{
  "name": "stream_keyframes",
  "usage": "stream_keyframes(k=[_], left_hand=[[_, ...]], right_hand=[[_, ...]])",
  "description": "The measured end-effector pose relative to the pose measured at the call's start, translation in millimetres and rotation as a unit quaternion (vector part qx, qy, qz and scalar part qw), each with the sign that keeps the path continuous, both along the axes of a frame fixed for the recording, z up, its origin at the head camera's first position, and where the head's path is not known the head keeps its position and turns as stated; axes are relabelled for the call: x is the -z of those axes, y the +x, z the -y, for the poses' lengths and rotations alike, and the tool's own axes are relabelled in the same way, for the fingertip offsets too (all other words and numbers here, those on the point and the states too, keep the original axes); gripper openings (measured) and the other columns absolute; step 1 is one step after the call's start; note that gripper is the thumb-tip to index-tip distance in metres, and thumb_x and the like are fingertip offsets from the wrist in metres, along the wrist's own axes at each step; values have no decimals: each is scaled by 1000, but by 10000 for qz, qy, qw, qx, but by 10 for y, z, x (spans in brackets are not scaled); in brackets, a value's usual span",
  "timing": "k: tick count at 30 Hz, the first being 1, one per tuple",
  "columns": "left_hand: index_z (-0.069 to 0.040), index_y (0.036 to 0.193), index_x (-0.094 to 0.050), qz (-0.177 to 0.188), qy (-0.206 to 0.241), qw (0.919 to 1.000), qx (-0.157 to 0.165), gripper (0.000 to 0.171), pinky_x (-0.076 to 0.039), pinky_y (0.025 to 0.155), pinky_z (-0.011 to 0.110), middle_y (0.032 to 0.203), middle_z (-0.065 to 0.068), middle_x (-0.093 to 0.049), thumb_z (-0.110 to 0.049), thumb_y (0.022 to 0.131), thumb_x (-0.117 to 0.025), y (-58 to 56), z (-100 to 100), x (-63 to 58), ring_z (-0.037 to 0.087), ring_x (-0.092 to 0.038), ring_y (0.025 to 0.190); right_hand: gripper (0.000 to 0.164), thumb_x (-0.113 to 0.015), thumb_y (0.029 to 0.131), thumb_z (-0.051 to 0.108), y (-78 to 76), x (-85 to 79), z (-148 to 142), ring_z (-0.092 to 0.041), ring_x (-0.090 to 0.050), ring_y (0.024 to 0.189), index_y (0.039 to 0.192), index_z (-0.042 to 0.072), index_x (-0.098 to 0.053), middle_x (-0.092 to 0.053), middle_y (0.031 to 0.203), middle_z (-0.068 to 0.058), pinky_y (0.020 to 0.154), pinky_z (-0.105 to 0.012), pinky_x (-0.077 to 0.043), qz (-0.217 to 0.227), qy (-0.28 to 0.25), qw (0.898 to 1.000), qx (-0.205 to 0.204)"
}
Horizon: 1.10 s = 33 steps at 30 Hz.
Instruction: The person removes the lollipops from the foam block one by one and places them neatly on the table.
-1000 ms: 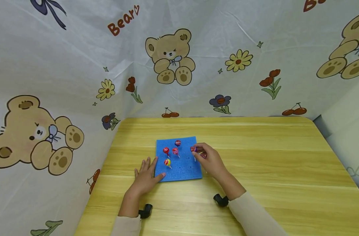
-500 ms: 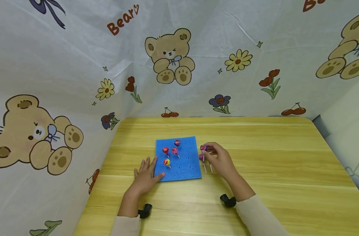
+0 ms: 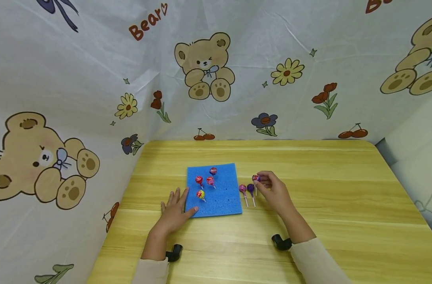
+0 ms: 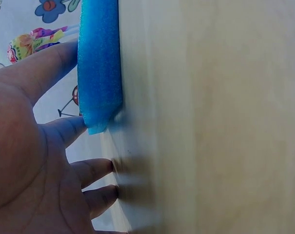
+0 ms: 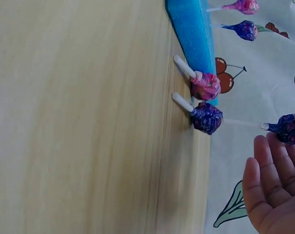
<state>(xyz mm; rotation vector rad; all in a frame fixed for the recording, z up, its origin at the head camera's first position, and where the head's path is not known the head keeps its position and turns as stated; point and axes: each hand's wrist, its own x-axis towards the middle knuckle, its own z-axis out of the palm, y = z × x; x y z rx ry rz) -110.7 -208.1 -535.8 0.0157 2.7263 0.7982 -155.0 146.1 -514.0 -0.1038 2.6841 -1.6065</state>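
Note:
My right hand [image 3: 277, 193] pinches a purple-wrapped lollipop [image 5: 287, 129] by its head, its white stick pointing down above the table. Just left of it, a pink lollipop [image 3: 242, 188] and a purple lollipop [image 3: 250, 188] lie side by side on the wood. My left hand [image 3: 174, 213] rests spread at the left edge of a blue foam board [image 3: 223, 203], thumb on its near corner. Several lollipops stand in the board: a red one [image 3: 199, 180], a pink one [image 3: 210, 181], a dark one [image 3: 213, 171] and a yellow one [image 3: 200, 194]. Small holes show in the foam's right half.
The wooden table [image 3: 326, 189] reaches back to a white cloth [image 3: 244, 47] printed with bears and flowers. Another stretch of cloth hangs along the left side. Black wrist cameras sit at both wrists, such as the right wrist camera [image 3: 281, 242].
My right hand has moved right, carrying the purple lollipop off the foam board and past the two lying lollipops, which now show fully. My left hand stays in place.

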Motion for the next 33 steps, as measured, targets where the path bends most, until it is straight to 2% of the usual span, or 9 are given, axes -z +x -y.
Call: stream_keyframes(k=[4, 9, 11, 19, 26, 33], left_hand=[[-24, 164, -18, -22, 12, 10000, 5, 86, 6, 115, 78, 171, 18, -8, -57, 96, -59, 0, -5, -2, 44, 2, 158], [-24, 164, -18, 39, 11, 10000, -14, 86, 7, 116, 77, 171, 18, -7, -57, 96, -59, -6, -16, -21, 43, 4, 158], [-24, 164, -18, 56, 10, 10000, -21, 86, 8, 116, 77, 171, 17, -7, -57, 96, -59, -8, -19, -25, 43, 4, 158], [-24, 164, -18, 53, 46, 10000, -24, 85, 7, 115, 77, 171, 17, -7, -56, 97, -59, -5, -14, -26, 43, 4, 158], [-24, 164, -18, 14, 38, 10000, -2, 85, 7, 115, 78, 171, 17, -7, -57, 97, -59, -16, -9, -3, 43, 4, 158], [-24, 164, -18, 29, 43, 10000, -14, 86, 7, 116, 77, 171, 17, -7, -58, 96, -59, -10, -1, 6, 43, 4, 158]], right_hand=[[34, -62, 102, 28, -6, 32, -40, -24, -63, 111, 130, 8, -58, -66, 120, -11, 92, -26, -52, 208, 5, 9998, 23], [34, -62, 102, 30, -19, 57, -69, -26, -64, 111, 128, 8, -59, -66, 120, -13, 97, -40, -55, 543, 105, 9985, 46], [34, -61, 102, 31, -29, 68, -81, -27, -64, 111, 127, 7, -59, -65, 119, -13, 96, -43, -55, 675, 227, 9974, 67], [33, -62, 101, 30, -77, 110, -116, -25, -65, 101, 122, 5, -61, -66, 111, -13, 84, -34, -54, 977, 680, 9928, 158], [28, -63, 100, 28, -121, 133, -122, -25, -65, 99, 114, 4, -66, -69, 109, -14, 82, -37, -54, 1098, 910, 9897, 96], [30, -63, 100, 31, -140, 174, -127, -25, -64, 97, 114, 4, -67, -71, 108, -14, 80, -36, -51, 1308, 1039, 9859, 92]])
